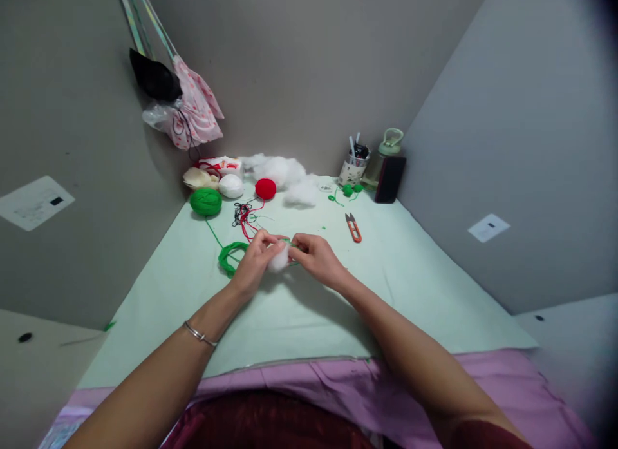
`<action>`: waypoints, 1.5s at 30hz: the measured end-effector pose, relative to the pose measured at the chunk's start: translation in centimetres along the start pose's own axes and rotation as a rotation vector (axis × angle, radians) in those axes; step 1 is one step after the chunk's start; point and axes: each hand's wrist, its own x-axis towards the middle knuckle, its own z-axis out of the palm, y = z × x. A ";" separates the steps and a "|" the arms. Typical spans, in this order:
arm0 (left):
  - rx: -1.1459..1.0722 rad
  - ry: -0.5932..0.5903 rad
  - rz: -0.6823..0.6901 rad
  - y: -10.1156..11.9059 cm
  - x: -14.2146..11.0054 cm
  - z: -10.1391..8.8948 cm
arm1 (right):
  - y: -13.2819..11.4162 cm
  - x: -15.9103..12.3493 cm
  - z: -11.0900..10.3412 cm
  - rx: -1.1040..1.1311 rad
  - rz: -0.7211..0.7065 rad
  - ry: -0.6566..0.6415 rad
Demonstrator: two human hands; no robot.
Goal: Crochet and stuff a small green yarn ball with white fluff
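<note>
Both hands meet over the middle of the table. My left hand [257, 259] is closed on a tuft of white stuffing [279, 261], which hangs below the fingers. Close beside it, my right hand [316, 256] pinches at a bit of green yarn [293, 244] at the top of the tuft. How the yarn and stuffing join is hidden by the fingers. A loose coil of green yarn [232, 258] lies just left of my left hand, with a strand running back to a green ball of yarn [206, 202].
Behind the hands are a red yarn ball [265, 189], a white yarn ball [230, 186], tangled black thread [244, 214] and a heap of stuffing [280, 172]. Orange thread snips [353, 228] lie to the right. A phone [391, 180], bottle [374, 169] and pen cup [352, 171] stand at the back right.
</note>
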 end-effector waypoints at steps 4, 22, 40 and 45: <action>0.035 -0.046 0.002 -0.1 0.2 -0.3 | 0.1 0.2 -0.1 0.067 0.021 -0.047; 0.175 0.029 0.150 -0.5 0.4 -0.4 | -1.2 -0.5 0.5 0.100 0.016 -0.056; 0.114 0.014 0.053 -0.2 0.4 -0.4 | -1.4 -0.9 -0.3 -0.058 -0.037 -0.026; 0.151 0.076 0.120 -0.6 0.3 0.0 | -2.5 -1.6 0.6 -0.123 -0.081 -0.019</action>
